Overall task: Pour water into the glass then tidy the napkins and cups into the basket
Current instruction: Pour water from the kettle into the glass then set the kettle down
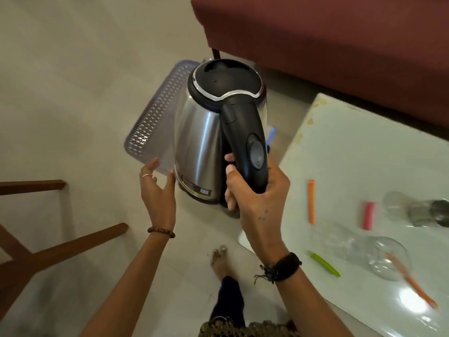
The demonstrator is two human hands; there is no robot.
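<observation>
Kettle of brushed stainless steel with black plastic lid and black handle [209, 142]: held in the air over the pale tiled floor [73, 93], tipped slightly, lid shut, spout pointing away from the camera. Head view, only view available. Right hand [252, 198] is wrapped around the lower part of the handle, fingers curled tight under it, thumb side toward the switch. Left hand [159, 190] is spread, fingers apart, palm turned toward the kettle's lower body, fingertips just beside the steel wall; whether they touch it I cannot tell. It grips nothing. Behind the kettle, a translucent lavender plastic basket with perforated sides [150, 122] sits on the floor, mostly hidden; contents not visible. To the right, a pale glass-topped tabletop [364, 147] carries clear glassware: one clear glass lying on its side near the front edge [379, 254] and another clear vessel, blurred, near the right edge [413, 210]. Scattered coloured clips or sticks also lie there: orange [311, 201], pink [368, 216], green [324, 263]. No napkins identifiable. A dark red upholstered sofa [315, 45] stands beyond. Judgement: the pouring step is in hand, carry phase, nothing poured yet; kettle is well apart from the glassware. Next move calls for swinging the kettle right over the tabletop, and an upright glass is needed first, since the near one lies tipped. The free left hand looks best placed to right and steady it.
</observation>
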